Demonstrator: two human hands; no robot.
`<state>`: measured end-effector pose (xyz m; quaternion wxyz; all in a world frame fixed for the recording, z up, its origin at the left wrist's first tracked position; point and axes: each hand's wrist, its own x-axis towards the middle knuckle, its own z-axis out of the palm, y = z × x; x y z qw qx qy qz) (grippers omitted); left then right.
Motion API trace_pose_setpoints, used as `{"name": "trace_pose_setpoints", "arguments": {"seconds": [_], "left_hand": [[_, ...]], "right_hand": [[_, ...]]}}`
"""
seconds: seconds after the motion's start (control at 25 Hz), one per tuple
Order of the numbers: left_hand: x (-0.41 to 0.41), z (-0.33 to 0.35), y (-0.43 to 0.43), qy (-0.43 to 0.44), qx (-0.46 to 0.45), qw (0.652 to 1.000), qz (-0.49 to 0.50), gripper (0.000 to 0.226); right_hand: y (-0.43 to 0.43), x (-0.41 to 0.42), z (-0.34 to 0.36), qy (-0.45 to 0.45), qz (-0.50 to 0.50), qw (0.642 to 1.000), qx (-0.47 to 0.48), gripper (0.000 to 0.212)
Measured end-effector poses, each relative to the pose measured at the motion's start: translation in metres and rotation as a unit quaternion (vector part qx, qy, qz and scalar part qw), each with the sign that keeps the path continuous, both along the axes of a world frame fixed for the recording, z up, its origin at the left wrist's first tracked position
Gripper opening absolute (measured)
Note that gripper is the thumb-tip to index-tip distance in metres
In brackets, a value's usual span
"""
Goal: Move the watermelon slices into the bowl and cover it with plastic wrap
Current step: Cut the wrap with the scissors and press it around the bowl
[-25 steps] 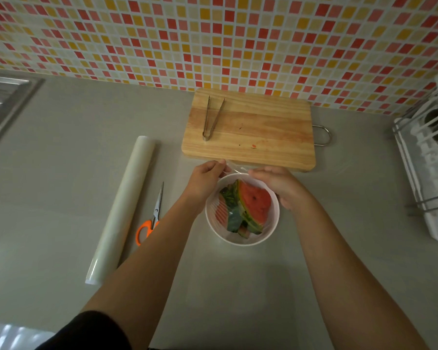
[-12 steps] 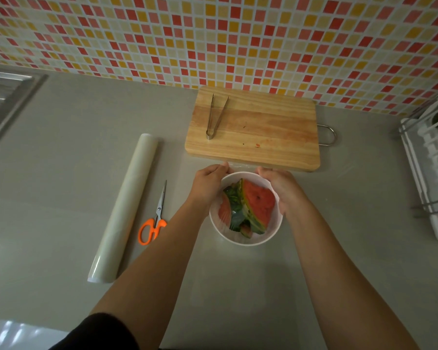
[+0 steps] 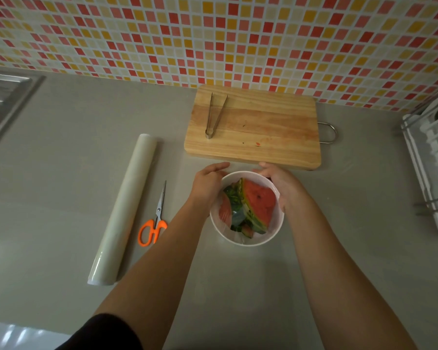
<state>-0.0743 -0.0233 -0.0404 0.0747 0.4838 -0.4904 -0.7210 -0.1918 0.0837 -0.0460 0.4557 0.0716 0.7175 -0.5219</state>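
**Both grips cupping the wrapped bowl of watermelon**

The left grip (image 3: 208, 184), a bare hand, is curling round the outer wall of the white bowl (image 3: 245, 242) at about 10 o'clock on its rim, with its fingers reaching along the far edge towards 12 o'clock. The right grip (image 3: 280, 183) is curling round the same bowl at about 2 o'clock, its palm lying against the wall. Both are grasping the bowl from opposite sides, and the bowl is sitting on the grey bench (image 3: 61, 147).

The watermelon slices (image 3: 259, 203) are lying inside the bowl, red flesh and green striped rind showing. A thin clear plastic wrap (image 3: 223, 210) is glinting over them near the 9 o'clock side of the rim; how far it is reaching down the wall cannot be told.

At 12 o'clock from the bowl, just beyond the fingertips, a wooden cutting board (image 3: 263, 137) is lying flat, with metal tongs (image 3: 214, 116) resting on its left part. At 9 o'clock, orange-handled scissors (image 3: 154, 223) are lying near the left forearm, and farther out the same way the roll of plastic wrap (image 3: 125, 210) is lying lengthwise. A white dish rack (image 3: 430, 157) is standing well apart at 3 o'clock, a steel sink (image 3: 3, 102) is showing at 10 o'clock, and a tiled wall (image 3: 213, 34) is running behind the board. A black sleeve (image 3: 104, 334) is covering the upper left arm.
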Motion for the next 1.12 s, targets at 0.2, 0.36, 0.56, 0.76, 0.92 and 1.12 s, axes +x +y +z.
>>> {"name": "trace_pose_setpoints", "arguments": {"seconds": [0.2,0.36,0.56,0.76,0.92,1.12], "left_hand": [[-0.001,0.001,0.001,-0.003,-0.002,1.0,-0.001,0.046],[-0.001,0.003,0.0,-0.034,-0.015,0.999,-0.01,0.045],[0.0,0.005,0.0,-0.055,-0.024,0.998,-0.013,0.043],[-0.003,0.002,0.001,-0.055,-0.042,0.997,-0.014,0.04],[-0.003,-0.002,0.002,-0.079,-0.094,0.99,-0.064,0.043],[-0.002,-0.004,0.0,-0.088,-0.106,0.987,-0.084,0.043]], "right_hand": [[0.002,-0.007,0.004,-0.051,-0.018,0.998,-0.016,0.06],[0.008,0.0,0.004,-0.058,-0.063,0.996,-0.019,0.033],[0.05,0.014,0.002,0.151,-0.131,0.965,-0.168,0.034],[0.062,0.069,-0.006,0.349,0.084,0.929,-0.094,0.06],[0.055,0.076,-0.006,0.383,0.018,0.923,-0.021,0.073],[0.054,0.073,-0.009,0.373,0.026,0.927,0.038,0.072]]}}
